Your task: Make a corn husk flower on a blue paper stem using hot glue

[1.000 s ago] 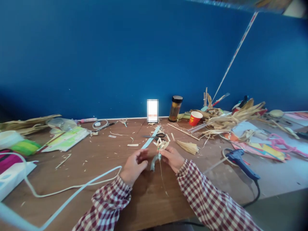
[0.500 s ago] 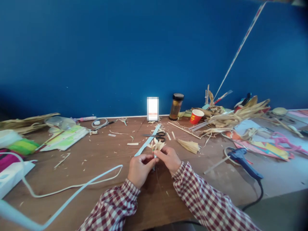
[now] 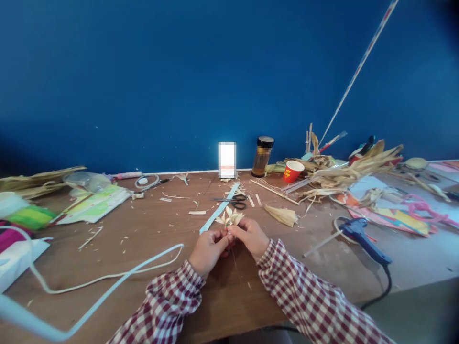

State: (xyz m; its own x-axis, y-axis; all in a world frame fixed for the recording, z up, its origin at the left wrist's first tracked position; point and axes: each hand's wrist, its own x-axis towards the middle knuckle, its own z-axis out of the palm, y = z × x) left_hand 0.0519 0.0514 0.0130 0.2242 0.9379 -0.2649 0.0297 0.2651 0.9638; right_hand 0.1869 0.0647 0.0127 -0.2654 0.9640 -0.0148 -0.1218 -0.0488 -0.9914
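Observation:
A small pale flower (image 3: 229,218), its petals looking like corn husk, stands up from between my fingertips. My left hand (image 3: 211,248) pinches it low down at the base. My right hand (image 3: 251,237) is closed on the same spot from the other side, thumb and fingers together. The lower end of the flower is hidden by my fingers. Just beyond it lies a light blue paper strip (image 3: 218,212), with black-handled scissors (image 3: 239,201) across it.
Right of my hands lie a loose husk piece (image 3: 281,216) and a blue glue gun (image 3: 366,239) with its cord. A red paper cup (image 3: 293,172), a dark-lidded bottle (image 3: 262,157) and a husk pile (image 3: 333,177) stand farther back. A white cable (image 3: 107,277) crosses the left side.
Both hands still pinch the flower, which has tilted slightly and shifted a little to the left. My left fingers have closed in nearer to the right ones.

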